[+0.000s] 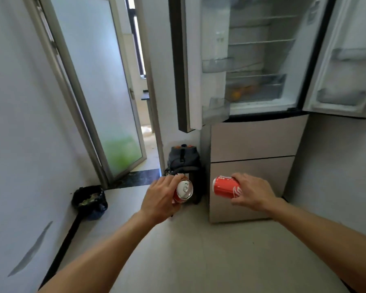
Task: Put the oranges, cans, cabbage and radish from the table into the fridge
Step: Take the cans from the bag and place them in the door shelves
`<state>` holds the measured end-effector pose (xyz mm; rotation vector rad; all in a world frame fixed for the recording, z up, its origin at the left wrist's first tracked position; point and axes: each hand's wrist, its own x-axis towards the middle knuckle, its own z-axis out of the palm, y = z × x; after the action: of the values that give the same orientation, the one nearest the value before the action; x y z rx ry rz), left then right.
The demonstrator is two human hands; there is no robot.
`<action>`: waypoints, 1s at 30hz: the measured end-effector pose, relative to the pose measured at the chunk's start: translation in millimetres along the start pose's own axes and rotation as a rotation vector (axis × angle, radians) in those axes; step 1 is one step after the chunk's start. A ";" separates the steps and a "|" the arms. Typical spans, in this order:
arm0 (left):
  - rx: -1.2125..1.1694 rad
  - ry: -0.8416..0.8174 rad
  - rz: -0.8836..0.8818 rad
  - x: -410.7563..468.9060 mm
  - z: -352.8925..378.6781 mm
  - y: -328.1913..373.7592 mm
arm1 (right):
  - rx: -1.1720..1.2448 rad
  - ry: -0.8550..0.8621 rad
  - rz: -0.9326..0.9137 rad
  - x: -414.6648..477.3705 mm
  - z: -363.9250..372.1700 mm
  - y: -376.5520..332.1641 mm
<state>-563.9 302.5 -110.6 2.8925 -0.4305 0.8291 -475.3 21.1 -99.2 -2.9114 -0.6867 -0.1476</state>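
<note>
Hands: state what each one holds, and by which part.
The left hand grips a red can round its body, top toward the camera. The right hand grips a second red can round one end, lying sideways.

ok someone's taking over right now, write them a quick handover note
Left hand grips a red can, its top facing the camera.
Right hand grips a second red can, held sideways.
Fridge: both upper doors are open, straight ahead.
Done: what look like oranges sit low inside, though they are blurred.
Left: put both cans in. The cabbage and radish are not in view.
</note>
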 end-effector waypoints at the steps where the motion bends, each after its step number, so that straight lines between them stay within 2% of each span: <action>1: -0.020 -0.005 0.022 19.6 12.8 3.2 | 0.004 0.009 0.028 5.3 0.1 14.8; 5: -0.115 0.046 0.053 90.6 56.7 6.8 | 0.025 0.036 0.113 35.0 -2.4 60.0; 10: -0.246 0.179 0.063 211.3 95.5 -10.1 | 0.066 0.124 0.238 117.0 -27.6 115.4; 16: -0.387 0.350 0.085 343.8 87.3 -29.1 | 0.204 0.350 0.217 219.3 -83.3 150.9; 20: -0.342 0.375 0.153 397.5 94.5 -39.7 | 0.204 0.432 0.172 282.9 -110.6 165.0; 23: -0.299 0.357 0.094 418.4 109.6 -47.9 | 0.196 0.430 0.128 333.2 -125.2 173.0; 30: -0.231 0.283 -0.066 434.6 143.0 -54.4 | 0.204 0.272 -0.107 430.0 -121.3 180.8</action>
<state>-123.1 224.7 -1.5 2.5169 -0.3708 1.0794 -18.4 28.8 53.9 -2.5958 -0.7600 -0.4475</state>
